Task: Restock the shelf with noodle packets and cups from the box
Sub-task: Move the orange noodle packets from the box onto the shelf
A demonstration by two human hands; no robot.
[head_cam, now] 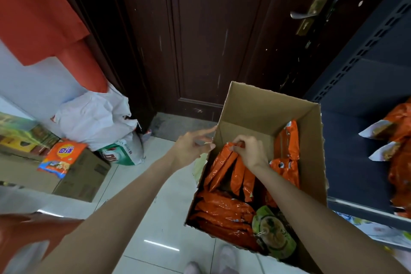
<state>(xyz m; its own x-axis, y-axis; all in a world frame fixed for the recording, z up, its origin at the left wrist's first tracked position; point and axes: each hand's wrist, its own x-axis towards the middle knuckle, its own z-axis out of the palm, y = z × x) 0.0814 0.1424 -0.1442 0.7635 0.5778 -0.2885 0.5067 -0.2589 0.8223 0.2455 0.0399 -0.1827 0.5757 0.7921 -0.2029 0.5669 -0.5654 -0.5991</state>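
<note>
Several noodle packets [231, 162] under right hand [251, 151]

Dark wooden door [200, 35], white tiled floor [142, 213]

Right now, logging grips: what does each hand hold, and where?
Right hand pinches upright orange noodle packets by their top edges; left hand holds nothing.

Both forearms are being shown bare, with no sleeves, watch or jewellery being worn on the left hand [191, 148] or the right hand [250, 151]. Pale, soft-looking slippers [226, 261] are being worn on the feet, glimpsed at six o'clock.
</note>
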